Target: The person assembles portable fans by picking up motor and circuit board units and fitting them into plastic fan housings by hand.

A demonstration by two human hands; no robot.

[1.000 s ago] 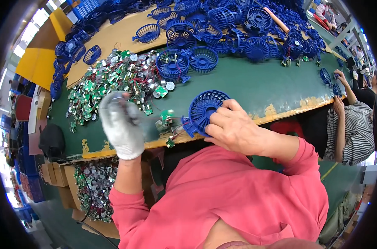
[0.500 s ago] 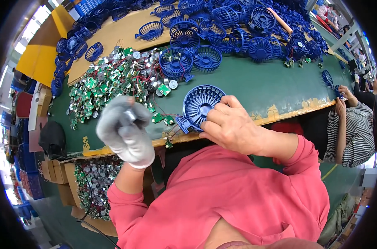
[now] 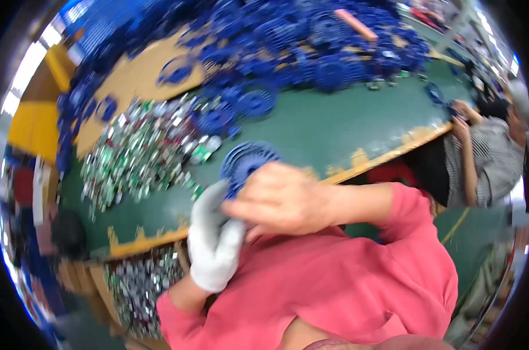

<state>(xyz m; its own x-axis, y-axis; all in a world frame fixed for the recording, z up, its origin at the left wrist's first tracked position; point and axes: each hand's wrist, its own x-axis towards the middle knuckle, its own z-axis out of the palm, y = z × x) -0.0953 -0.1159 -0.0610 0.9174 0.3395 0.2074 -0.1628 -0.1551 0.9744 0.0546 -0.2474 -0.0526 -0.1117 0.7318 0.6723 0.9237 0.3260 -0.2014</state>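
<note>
A round blue plastic fan housing (image 3: 241, 160) with radial ribs is held at the table's front edge, blurred by motion. Across its lower right lies my bare right hand (image 3: 282, 198), fingers curled over it. My left hand (image 3: 215, 233), in a whitish-grey glove, closes around the housing's lower left end. Its thumb and fingers meet my right fingertips there. Whatever sits between the two hands is hidden. To the left, a heap of small motors with green circuit boards and wires (image 3: 136, 154) covers the green tabletop.
Many blue fan housings (image 3: 264, 46) are piled at the back, with an orange-pink stick (image 3: 356, 24) among them. A carton of motors (image 3: 142, 286) stands below the table's left front. Another person (image 3: 480, 151) works at the right.
My gloved left hand has moved right from the motor heap's edge to the housing and my right hand. The whole view has shifted, and housing and hands are lower.
</note>
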